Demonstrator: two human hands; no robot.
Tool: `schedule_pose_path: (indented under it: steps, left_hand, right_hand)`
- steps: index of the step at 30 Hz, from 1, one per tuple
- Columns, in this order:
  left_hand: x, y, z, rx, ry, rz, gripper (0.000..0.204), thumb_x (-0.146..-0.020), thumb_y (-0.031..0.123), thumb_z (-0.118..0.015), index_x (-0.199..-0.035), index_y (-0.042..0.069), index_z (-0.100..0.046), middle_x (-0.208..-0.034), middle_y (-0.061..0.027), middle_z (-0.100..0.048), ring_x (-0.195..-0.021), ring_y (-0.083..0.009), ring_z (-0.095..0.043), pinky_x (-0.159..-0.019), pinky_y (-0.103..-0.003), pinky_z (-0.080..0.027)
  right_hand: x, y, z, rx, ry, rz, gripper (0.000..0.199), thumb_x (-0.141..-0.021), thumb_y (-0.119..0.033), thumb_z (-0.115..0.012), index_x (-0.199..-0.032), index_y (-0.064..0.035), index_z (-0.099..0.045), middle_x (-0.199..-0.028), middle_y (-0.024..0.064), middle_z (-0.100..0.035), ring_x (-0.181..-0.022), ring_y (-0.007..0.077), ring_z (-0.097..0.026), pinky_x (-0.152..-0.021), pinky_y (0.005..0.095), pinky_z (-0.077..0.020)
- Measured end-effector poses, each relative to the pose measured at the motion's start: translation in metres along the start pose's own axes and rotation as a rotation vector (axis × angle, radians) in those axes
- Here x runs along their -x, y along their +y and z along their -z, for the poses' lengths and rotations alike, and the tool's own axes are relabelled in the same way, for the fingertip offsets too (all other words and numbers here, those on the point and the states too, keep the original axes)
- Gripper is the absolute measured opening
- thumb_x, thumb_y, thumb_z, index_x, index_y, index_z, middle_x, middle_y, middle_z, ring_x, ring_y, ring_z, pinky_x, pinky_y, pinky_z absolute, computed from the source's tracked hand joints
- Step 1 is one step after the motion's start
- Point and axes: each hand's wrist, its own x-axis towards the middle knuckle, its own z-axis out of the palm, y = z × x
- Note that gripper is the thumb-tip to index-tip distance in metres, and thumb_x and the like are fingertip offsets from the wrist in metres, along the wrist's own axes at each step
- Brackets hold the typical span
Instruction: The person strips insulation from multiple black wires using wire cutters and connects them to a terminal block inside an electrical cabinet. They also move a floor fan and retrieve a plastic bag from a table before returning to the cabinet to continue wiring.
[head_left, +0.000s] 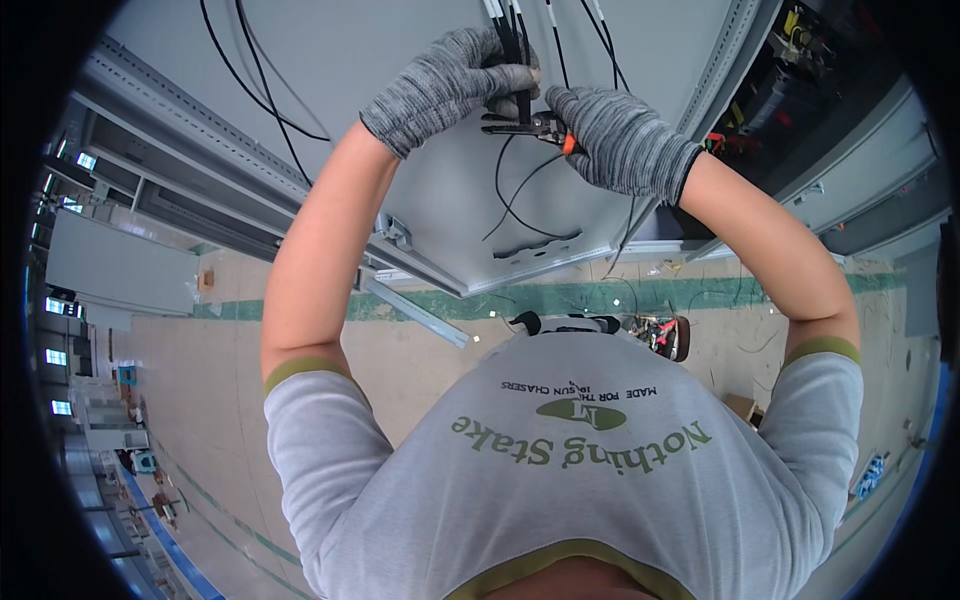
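My left hand (450, 80), in a grey knitted glove, is closed around a bundle of black cables (510, 45) with white sleeves near the top of the view. In my right hand (630, 140), gloved the same way, is a pair of pliers (540, 128) with an orange handle. The dark jaws of the pliers lie across the lower end of the bundle, just below my left fingers. Whether the jaws are pressed together on it I cannot tell. Thin black wires (507, 195) loop down below the jaws against the grey metal panel (440, 190).
Other black cables (262, 90) hang at the left and right of the panel. Perforated metal rails (190, 115) frame the cabinet. A metal strip (415, 312) sticks out near its lower corner. On the floor stands a tool bag (660, 337), among scattered wire scraps.
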Motion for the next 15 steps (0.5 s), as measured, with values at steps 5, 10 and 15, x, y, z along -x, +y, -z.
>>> schedule_pose_path:
  steps: [5, 10, 15]
  left_hand:
    - [-0.001, -0.003, -0.005, 0.083, -0.028, -0.055, 0.025, -0.086, 0.024, -0.065, -0.098, 0.002, -0.064, -0.083, -0.006, -0.065, -0.074, -0.0122, -0.063, -0.073, -0.027, -0.053]
    - [0.005, 0.003, 0.004, 0.009, 0.013, 0.023, 0.028, -0.086, 0.026, -0.065, -0.098, 0.001, -0.064, -0.083, -0.0069, -0.066, -0.076, -0.0134, -0.063, -0.073, -0.028, -0.053]
    - [0.01, 0.001, 0.005, -0.024, 0.051, 0.046, 0.031, -0.085, 0.029, -0.065, -0.097, 0.0, -0.064, -0.084, -0.0067, -0.066, -0.077, -0.0129, -0.062, -0.073, -0.028, -0.051]
  right_hand:
    - [0.004, -0.013, 0.011, -0.024, -0.301, -0.129, 0.036, -0.076, -0.015, -0.064, -0.107, -0.0026, -0.052, -0.088, 0.019, -0.062, -0.087, 0.0307, -0.062, -0.078, 0.0412, -0.0501]
    - [0.019, -0.004, -0.001, -0.066, -0.107, 0.281, 0.041, -0.073, -0.011, -0.064, -0.11, -0.0017, -0.052, -0.104, 0.0172, -0.058, -0.101, 0.0329, -0.056, -0.09, 0.0416, -0.0446]
    - [0.048, 0.013, 0.011, -0.679, 0.575, 0.164, 0.028, -0.077, -0.005, -0.066, -0.103, -0.0032, -0.055, -0.094, 0.0129, -0.06, -0.087, 0.0232, -0.062, -0.076, 0.0345, -0.051]
